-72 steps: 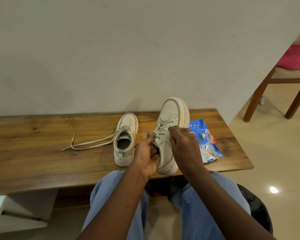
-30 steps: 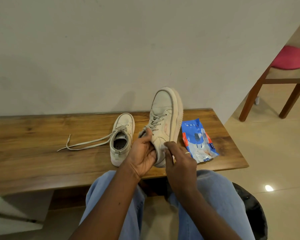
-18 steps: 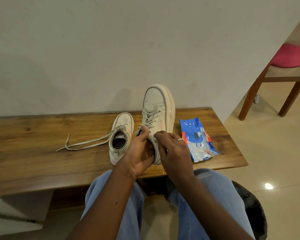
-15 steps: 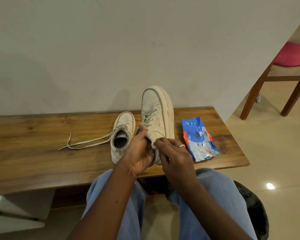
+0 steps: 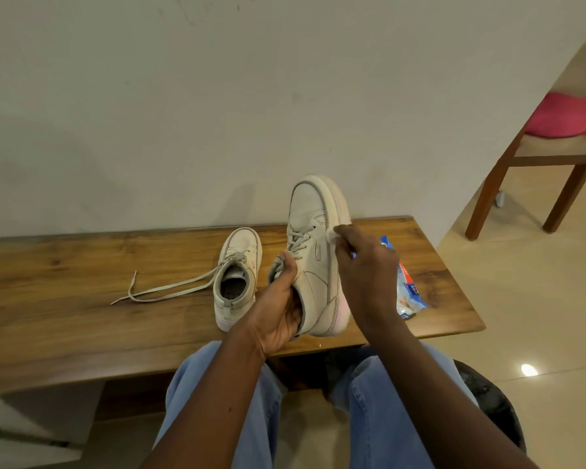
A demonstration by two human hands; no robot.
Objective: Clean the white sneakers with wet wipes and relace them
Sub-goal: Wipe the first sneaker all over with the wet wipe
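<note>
Sneaker (image 5: 310, 211), gripped in left hand (image 5: 278, 309), risked twisting loose if right hand (image 5: 366, 269) (fingers (image 5: 344, 231) pinching a wipe (image 5: 331, 235) at two o'clock) scrubbed hard.

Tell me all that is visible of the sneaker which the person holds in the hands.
The held sneaker is off-white and looks like leather, with stitched panels, a thick pale sole tinted pink at the heel, and threaded grey-white laces. It is tilted, toe up toward the wall, heel low over the front edge of the bench. The left hand grips its heel and collar, thumb on the laces. The right hand pinches a small white wipe against its side.
</note>
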